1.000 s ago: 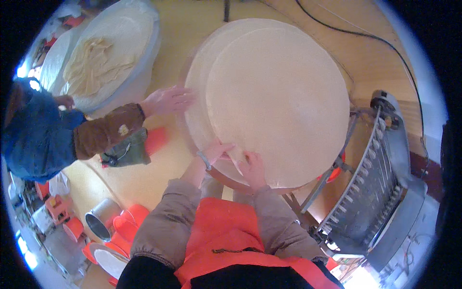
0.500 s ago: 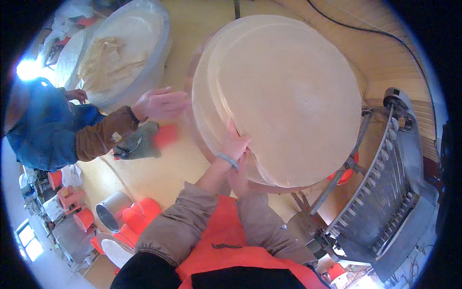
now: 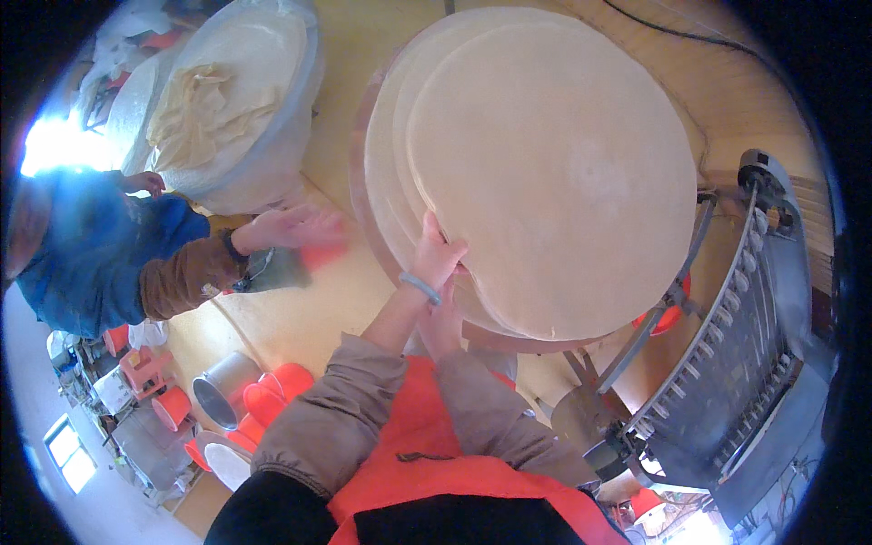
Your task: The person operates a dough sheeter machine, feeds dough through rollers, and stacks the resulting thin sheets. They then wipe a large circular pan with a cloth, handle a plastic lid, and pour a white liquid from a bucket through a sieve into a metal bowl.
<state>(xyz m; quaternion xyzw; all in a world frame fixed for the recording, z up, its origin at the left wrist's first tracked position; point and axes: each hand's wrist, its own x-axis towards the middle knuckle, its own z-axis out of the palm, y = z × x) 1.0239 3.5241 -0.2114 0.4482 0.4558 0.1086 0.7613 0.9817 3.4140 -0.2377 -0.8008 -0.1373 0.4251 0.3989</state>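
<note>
A tall stack of large, thin, round beige sheets [image 3: 563, 173], flatbread-like, lies in front of me; lower ones show as stepped rims on the left. My left hand [image 3: 438, 254], with a grey-blue band at the wrist, is closed on the near-left edge of the upper sheets, thumb pointing up along the rim. Just below it, my right hand [image 3: 442, 322] reaches up against the same edge; its fingers are mostly hidden behind the left hand and under the sheets. To the left, a co-worker's hand [image 3: 286, 227] is stretched out, blurred, apart from the stack.
Another round pile [image 3: 254, 136], wrapped in clear film with crumpled beige pieces on top, stands far left. A metal machine [image 3: 727, 345] with a row of rollers is close on the right. Metal bucket [image 3: 222, 389] and red buckets [image 3: 173, 409] sit lower left.
The co-worker's hand has drawn back left, away from the stack. My hands stay at the sheets' edge. The upper sheets sit slightly farther right over the lower ones, and the view has shifted a little.
</note>
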